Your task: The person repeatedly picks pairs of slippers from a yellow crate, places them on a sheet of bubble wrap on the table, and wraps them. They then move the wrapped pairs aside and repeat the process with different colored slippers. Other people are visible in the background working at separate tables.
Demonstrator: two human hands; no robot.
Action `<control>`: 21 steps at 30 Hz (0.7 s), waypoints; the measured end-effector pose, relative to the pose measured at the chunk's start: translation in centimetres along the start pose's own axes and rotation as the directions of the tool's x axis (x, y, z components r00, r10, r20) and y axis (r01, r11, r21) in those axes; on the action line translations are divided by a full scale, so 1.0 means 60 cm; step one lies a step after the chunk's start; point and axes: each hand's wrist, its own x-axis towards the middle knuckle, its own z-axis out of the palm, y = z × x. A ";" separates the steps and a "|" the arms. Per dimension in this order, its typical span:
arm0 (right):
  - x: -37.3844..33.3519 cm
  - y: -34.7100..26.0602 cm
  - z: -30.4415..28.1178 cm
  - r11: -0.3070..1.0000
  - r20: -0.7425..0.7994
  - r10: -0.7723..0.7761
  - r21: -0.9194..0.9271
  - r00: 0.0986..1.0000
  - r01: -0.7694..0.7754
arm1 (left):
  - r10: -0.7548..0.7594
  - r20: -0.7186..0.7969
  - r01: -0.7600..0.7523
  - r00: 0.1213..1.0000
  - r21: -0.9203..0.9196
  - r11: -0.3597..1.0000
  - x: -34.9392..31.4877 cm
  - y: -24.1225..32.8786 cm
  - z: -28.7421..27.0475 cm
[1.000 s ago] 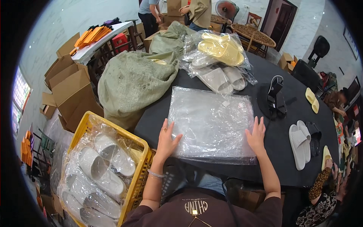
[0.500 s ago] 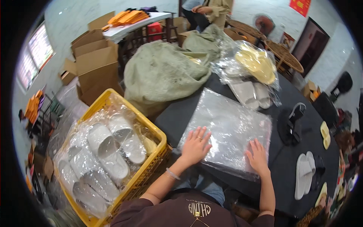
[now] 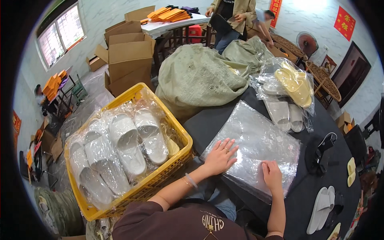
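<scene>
A stack of clear plastic bags (image 3: 256,136) lies on the black-covered table in front of me. My left hand (image 3: 221,157) rests flat on the stack's left side, fingers spread, holding nothing. On the right part of the same stack, the fingers of my right hand (image 3: 272,176) are curled in against the top bag. Whether they pinch a layer of plastic is hidden. To my left, a yellow plastic crate (image 3: 170,176) holds several pale grey slide sandals (image 3: 128,146) wrapped in clear plastic.
Bagged yellow slides (image 3: 294,86) and grey slides (image 3: 280,114) lie beyond the stack, beside a green woven sack (image 3: 200,76). Black sandals (image 3: 320,156) and white slides (image 3: 321,210) sit at the right. Cardboard boxes (image 3: 130,60) stand behind the crate. Two people (image 3: 232,16) are at the back.
My right hand has gone from lying flat with fingers stretched to fingers curled in. My left hand stays spread on the stack. The whole view has shifted, showing more of the room.
</scene>
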 end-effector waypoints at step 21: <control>-0.002 0.039 0.026 0.971 0.009 0.076 0.228 0.997 -0.076 | -0.070 -0.355 0.032 0.932 -0.112 0.993 -0.047 0.026 -0.133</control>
